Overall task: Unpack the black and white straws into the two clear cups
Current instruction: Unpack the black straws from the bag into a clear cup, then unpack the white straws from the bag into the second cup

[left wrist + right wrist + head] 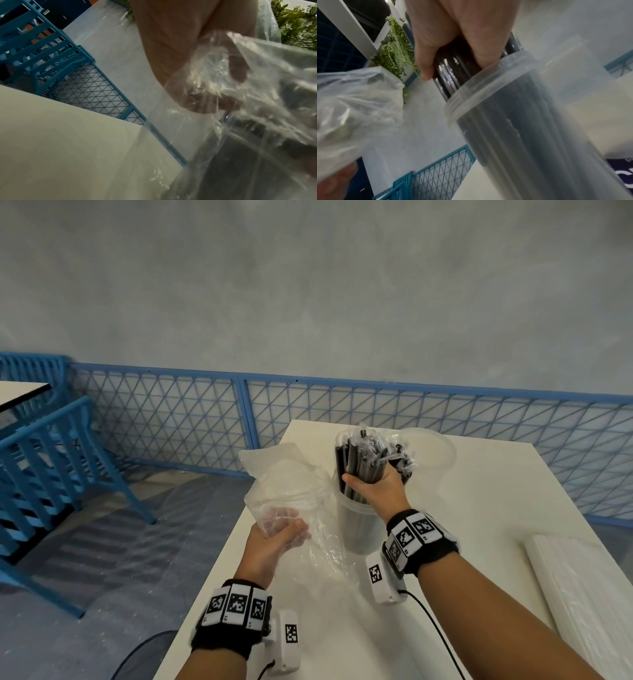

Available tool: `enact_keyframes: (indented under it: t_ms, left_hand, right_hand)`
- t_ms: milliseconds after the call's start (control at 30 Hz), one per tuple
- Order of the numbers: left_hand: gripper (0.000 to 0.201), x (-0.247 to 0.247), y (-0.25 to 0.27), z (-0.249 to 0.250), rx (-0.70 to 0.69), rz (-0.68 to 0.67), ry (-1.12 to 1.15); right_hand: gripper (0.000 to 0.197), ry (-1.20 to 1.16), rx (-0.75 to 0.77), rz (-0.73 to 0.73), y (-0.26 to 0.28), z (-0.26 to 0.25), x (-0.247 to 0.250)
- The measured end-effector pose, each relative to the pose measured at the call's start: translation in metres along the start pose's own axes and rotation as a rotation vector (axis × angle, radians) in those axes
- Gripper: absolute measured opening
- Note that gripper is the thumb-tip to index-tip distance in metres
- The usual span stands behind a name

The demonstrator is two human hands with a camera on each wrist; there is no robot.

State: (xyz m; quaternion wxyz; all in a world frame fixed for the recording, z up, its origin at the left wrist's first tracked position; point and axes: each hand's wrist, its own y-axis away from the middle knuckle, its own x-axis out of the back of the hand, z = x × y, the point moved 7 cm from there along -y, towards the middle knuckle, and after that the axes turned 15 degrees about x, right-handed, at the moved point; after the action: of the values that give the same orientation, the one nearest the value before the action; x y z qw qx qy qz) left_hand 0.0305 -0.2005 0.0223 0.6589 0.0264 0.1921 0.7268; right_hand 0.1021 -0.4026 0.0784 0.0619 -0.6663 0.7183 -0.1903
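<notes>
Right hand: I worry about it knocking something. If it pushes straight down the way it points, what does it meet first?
Probably the rim of the near clear cup: the right hand grips the black straws just above it, and they are already inside.

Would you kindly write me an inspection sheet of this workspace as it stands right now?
Surface: white table, mostly bare at its far right.
Job's things: black straws stand bundled in the near cup; second cup behind holds no straws; white straws lie wrapped at the right edge.
Clutter: empty clear bag, off the straws.
Grippers: left hand grips the bag; right hand grips the black straws above the cup rim.
Cables: black lead from the right wrist unit across the table; another hangs near the floor by the left wrist.
Surroundings: blue mesh fence, blue chair, grey wall, green plants.
</notes>
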Motion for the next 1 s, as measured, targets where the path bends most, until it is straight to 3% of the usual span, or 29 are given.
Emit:
enact_keyframes:
  t_ms: [100,167,267,333,400,467,533,600,633,700,767,800,867,933,1000]
  left_hand:
    - [0.018,-0.001,0.003,0.004,-0.038,0.000,0.072]
    - [0.015,0.002,0.004,0.005,-0.066,0.007,0.122]
    - [0.007,0.005,0.006,0.003,-0.063,0.003,0.197]
    - [0.014,0.005,0.005,0.001,-0.051,-0.016,0.257]
    - [0.023,0.004,0.005,-0.003,-0.043,-0.028,0.304]
    - [0.029,0.003,0.005,-0.005,-0.052,-0.036,0.365]
    - [0.036,0.000,0.006,-0.008,-0.054,-0.055,0.431]
    - [0.029,-0.004,0.007,-0.012,-0.039,-0.074,0.484]
    - [0.026,-0.008,0.007,-0.016,-0.023,-0.085,0.507]
    - [0.031,-0.014,0.008,-0.024,0.025,-0.098,0.522]
    - [0.059,-0.018,0.007,-0.036,0.077,-0.073,0.485]
    - [0.075,-0.015,0.006,-0.042,0.094,-0.010,0.439]
    - [0.092,0.005,0.010,-0.046,0.056,0.300,0.260]
    - [0.102,0.028,0.022,-0.032,-0.127,0.610,0.006]
    - [0.099,0.033,0.025,-0.016,-0.317,0.719,-0.351]
  right_hand:
    - [0.054,0.056,0.033,-0.040,0.002,-0.008,0.003]
    - [0.070,0.114,0.115,-0.043,0.005,-0.021,0.010]
    - [0.088,0.080,0.288,0.113,0.021,-0.044,0.032]
    - [0.077,0.133,0.427,0.271,0.044,-0.053,0.048]
    - [0.057,0.194,0.455,0.354,0.070,-0.041,0.056]
    - [0.043,0.176,0.280,0.331,0.093,-0.006,0.056]
    - [0.039,0.094,-0.070,0.235,0.114,0.045,0.052]
    - [0.046,-0.051,-0.387,0.104,0.138,0.079,0.040]
    - [0.046,-0.117,-0.460,0.045,0.146,0.085,0.034]
    - [0.041,-0.179,-0.469,-0.042,0.151,0.083,0.024]
    - [0.037,-0.189,-0.432,-0.038,0.149,0.077,0.021]
    - [0.035,-0.174,-0.411,-0.004,0.147,0.075,0.023]
    - [0.031,-0.124,-0.369,0.058,0.142,0.071,0.033]
    - [0.029,-0.071,-0.344,0.044,0.139,0.069,0.042]
    - [0.028,-0.021,-0.344,-0.034,0.137,0.067,0.046]
